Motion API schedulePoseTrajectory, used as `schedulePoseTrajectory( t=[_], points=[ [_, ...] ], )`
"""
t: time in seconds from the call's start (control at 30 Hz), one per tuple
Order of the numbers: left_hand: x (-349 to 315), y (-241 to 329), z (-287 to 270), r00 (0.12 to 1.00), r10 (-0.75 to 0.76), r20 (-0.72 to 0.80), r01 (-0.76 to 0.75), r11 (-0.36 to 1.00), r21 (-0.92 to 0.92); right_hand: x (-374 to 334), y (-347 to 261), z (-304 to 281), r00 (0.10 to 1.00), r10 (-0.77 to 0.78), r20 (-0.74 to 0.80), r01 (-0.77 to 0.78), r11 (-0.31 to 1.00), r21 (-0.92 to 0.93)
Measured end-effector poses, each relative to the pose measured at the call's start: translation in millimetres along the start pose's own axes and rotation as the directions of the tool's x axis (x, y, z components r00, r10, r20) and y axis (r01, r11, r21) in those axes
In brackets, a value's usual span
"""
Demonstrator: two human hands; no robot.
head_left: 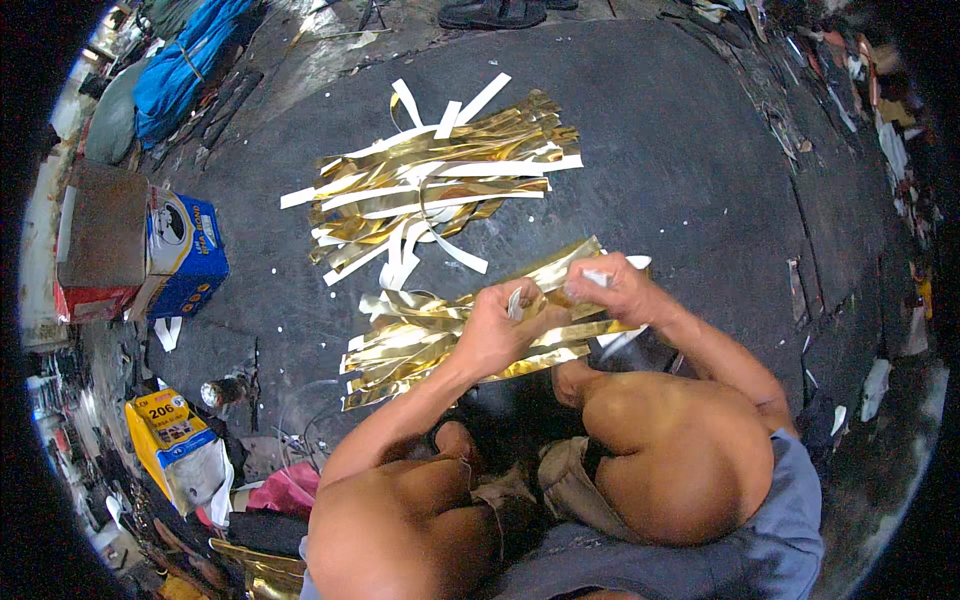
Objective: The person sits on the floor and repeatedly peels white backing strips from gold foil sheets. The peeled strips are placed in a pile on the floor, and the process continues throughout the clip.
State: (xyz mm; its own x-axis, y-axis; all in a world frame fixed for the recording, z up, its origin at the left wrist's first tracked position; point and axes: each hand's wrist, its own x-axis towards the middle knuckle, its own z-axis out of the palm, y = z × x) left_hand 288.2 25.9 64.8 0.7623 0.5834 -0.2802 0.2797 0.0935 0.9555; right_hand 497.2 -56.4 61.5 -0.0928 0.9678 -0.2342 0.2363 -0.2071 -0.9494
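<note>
Across the dark mat in front of my knees lies a near bundle of shiny gold and white strips point(400, 350). My left hand point(500, 325) is over its middle, fingers closed in a pinch on a white strip point(516, 302). Close beside it on the right, my right hand point(618, 288) is also closed, with a piece of white strip point(597, 277) between thumb and fingers. Farther off lies a second gold and white bundle point(350, 200), with a white strip around its middle and loose ends sticking out.
The dark mat point(680, 140) is dotted with white scraps. At left are an open cardboard box point(102, 225), a yellow, blue and white bag point(175, 440) and a blue cloth bundle point(180, 90). Dark footwear point(490, 14) sits at the far edge. Debris lines the right.
</note>
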Motion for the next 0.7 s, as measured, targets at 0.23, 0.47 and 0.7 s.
schedulePoseTrajectory(
  t=[0.23, 0.47, 0.7],
  points=[
    [-3.6, -0.8, -4.3, 0.993, 0.061, -0.099, -0.072, 0.991, -0.111, 9.1, -19.3, 40.9, 0.991, 0.085, -0.107, -0.069, 0.987, 0.142],
    [-8.8, -4.7, -1.0, 0.991, 0.049, -0.121, -0.055, 0.998, -0.043, 10.9, -10.9, 54.8, 0.973, -0.072, -0.221, 0.091, 0.993, 0.080],
    [-11.1, -2.0, -7.0, 0.996, -0.015, -0.088, 0.017, 1.000, 0.020, 10.2, -0.3, 55.3, 0.989, -0.017, -0.147, 0.031, 0.995, 0.095]
  ],
)
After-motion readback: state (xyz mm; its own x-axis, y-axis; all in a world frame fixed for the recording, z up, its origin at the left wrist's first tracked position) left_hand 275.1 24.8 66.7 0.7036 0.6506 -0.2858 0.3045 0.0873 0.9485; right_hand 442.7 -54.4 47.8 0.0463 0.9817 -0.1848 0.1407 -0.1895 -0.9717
